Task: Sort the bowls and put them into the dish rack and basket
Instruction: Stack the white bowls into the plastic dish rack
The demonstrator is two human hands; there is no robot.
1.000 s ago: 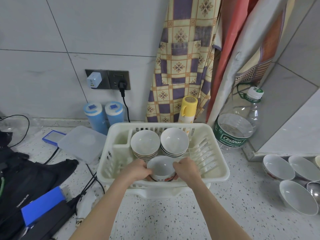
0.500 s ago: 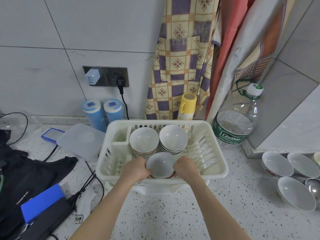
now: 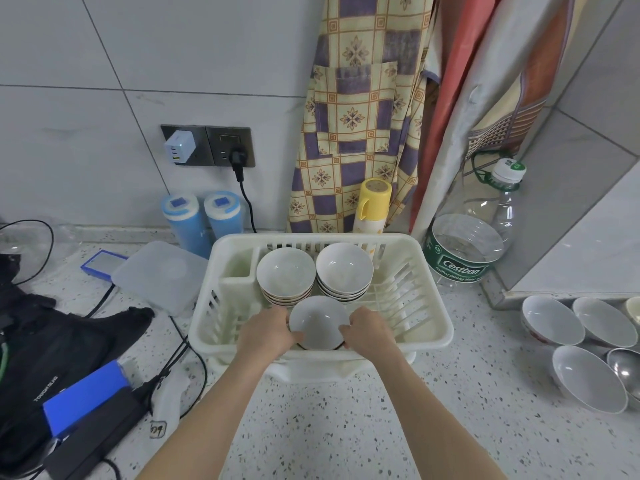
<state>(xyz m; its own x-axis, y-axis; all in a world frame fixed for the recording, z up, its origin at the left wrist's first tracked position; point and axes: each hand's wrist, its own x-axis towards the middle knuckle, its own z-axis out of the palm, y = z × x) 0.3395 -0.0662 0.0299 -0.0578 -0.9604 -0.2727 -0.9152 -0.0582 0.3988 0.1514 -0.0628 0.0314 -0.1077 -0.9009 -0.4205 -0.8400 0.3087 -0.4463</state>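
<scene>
A cream plastic dish rack (image 3: pixel 429 327) sits on the speckled counter. Two stacks of white bowls stand at its back: a left stack (image 3: pixel 285 273) and a right stack (image 3: pixel 344 268). At the rack's front, a single white bowl (image 3: pixel 318 320) is held low inside between both hands. My left hand (image 3: pixel 268 332) grips its left rim and my right hand (image 3: pixel 369 332) grips its right rim. More loose white bowls (image 3: pixel 550 320) lie on the counter at the far right, with a metal bowl (image 3: pixel 627 370) among them.
A large water bottle (image 3: pixel 464 251) and a yellow flask (image 3: pixel 372 206) stand behind the rack. Two blue containers (image 3: pixel 201 216), a plastic lid (image 3: pixel 159 273), cables and a black bag (image 3: pixel 52 341) crowd the left. Aprons hang on the wall.
Both hands have kept hold of the bowl and lowered it a little deeper into the rack's front. The bowl now sits more level.
</scene>
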